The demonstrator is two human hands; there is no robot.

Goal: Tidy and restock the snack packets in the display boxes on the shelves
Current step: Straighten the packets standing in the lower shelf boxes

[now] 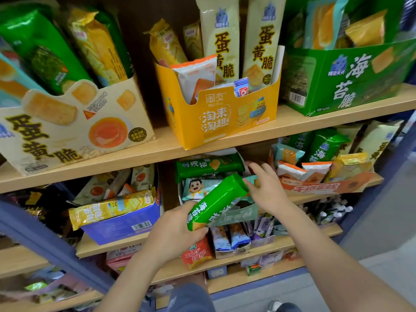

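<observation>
1. Green foil is at the centre of the head view. A long green packet (216, 201) is held tilted in the air, just in front of the middle display box (238, 214) on the shelf under the top wooden board (157, 149).
2. The left hand (175, 228) has its fingers curled round the lower end of the green packet. I judge that it carries the weight, so the upper end can be aimed at the box.
3. The right hand (267, 190) is loose, with the fingers spread. Its thumb seems to touch the upper end of the packet, and I see nothing gripped in it. It probably guides the packet or makes room in the box.
4. Inside this box a second green packet of the same kind (209, 166) lies flat, above a teal packet (200, 188) with a cartoon child. The held packet likely belongs with its twin.
5. To the left, a yellow packet (108, 210) lies across the rim of a blue box (121, 226), not upright.
6. On the top board, a yellow box (216, 122) holds several kinds of packet together, so much tidying appears to remain.
</observation>
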